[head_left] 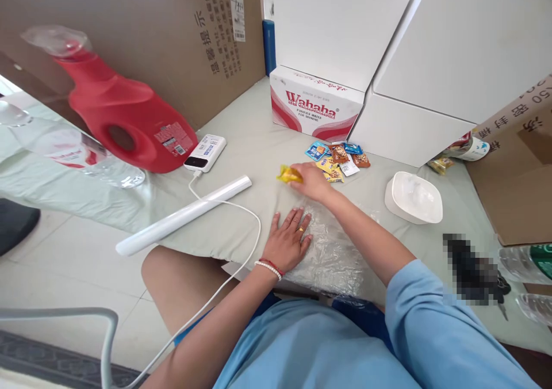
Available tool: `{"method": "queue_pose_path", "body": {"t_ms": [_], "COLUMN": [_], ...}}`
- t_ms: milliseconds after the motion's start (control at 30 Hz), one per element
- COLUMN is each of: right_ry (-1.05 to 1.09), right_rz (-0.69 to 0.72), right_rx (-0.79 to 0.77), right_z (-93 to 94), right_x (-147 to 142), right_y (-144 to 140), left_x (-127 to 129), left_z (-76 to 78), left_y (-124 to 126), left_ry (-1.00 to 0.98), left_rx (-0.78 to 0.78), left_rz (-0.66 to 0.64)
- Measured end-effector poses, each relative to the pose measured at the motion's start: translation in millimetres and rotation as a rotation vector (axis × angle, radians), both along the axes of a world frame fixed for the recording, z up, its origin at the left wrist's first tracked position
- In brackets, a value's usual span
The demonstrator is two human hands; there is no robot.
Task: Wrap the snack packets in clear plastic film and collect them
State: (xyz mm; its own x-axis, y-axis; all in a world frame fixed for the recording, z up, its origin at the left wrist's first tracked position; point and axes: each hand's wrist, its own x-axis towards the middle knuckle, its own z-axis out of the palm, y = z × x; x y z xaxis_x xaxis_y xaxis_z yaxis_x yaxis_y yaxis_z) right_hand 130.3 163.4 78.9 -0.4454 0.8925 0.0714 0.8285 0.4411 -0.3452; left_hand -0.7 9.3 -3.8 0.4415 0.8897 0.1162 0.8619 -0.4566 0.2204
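Right hand [311,182]: my fingers pinch one end of a yellow packet [290,174], just left of the pile of snack packets [338,160]; cannot tell if it touches the cloth [248,141]. Left hand [287,242]: palm down, fingers a little spread, beside the crinkled plastic sheet [338,256]. Judgement: a light pinch should spare the contents; a flat left hand should steady cloth and sheet.
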Motion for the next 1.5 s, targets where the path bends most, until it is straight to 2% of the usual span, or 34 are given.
{"method": "queue_pose_path", "body": {"t_ms": [67,133,200,267,333,400,500,600,733,867,967,1033,1167,1300,1367,1433,1500], "right_ry": [0.219,0.350,0.342,0.281,0.220,0.154,0.045,0.013,0.030,-0.020,-0.003,0.046,-0.032,-0.212,-0.286,-0.362,-0.405], "right_rz": [-0.057,-0.128,-0.166,-0.128,-0.077,-0.057,-0.080,-0.095,-0.097,-0.094,-0.033,-0.018,-0.106,-0.204,-0.256,-0.285,-0.250], "right_rx": [0.112,0.234,0.228,0.174,0.123,0.084,0.022,0.010,0.053,0.013,-0.028,-0.003,0.053,0.102,0.082,0.002,-0.039], "right_z": [19.7,40.2,53.5,52.8,36.5,9.2,-34.5,-63.5,-75.3,-64.6,-42.9,-25.4,-2.6,-8.2,-17.0,-26.2,-34.7], "right_x": [26,58,85,102,107,106,103,107,113,112,111,111,99,69,51,34,19], "right_y": [-11,-34,-66,-98,-124,-139,-150,-154,-153,-146,-131,-108,-26,70,103,118,117], "left_x": [0,0,0,0,1,2,4,1,-12,-26,-31,-31,-30,-31,-31,-32,-33], "left_z": [-0.5,-0.8,-0.9,-1.0,-0.8,-0.2,2.2,6.0,9.3,7.2,4.8,4.1,4.4,4.8,4.7,4.7,4.8], "left_y": [-1,-1,-1,-2,-2,-2,-2,1,9,15,16,15,15,17,17,17,17], "left_ry": [-0.013,-0.029,-0.046,-0.059,-0.067,-0.069,-0.065,-0.059,-0.029,-0.006,-0.009,-0.014,-0.021,-0.011,-0.013,-0.016,-0.018], "left_rx": [0.014,0.021,0.022,0.015,0.006,0.001,-0.011,-0.047,-0.077,-0.025,0.006,0.014,0.009,0.010,0.003,-0.008,-0.013], "left_rz": [0.009,0.018,0.025,0.032,0.042,0.058,0.077,0.087,0.072,0.004,-0.008,-0.001,0.009,0.011,0.010,0.010,0.015]}}
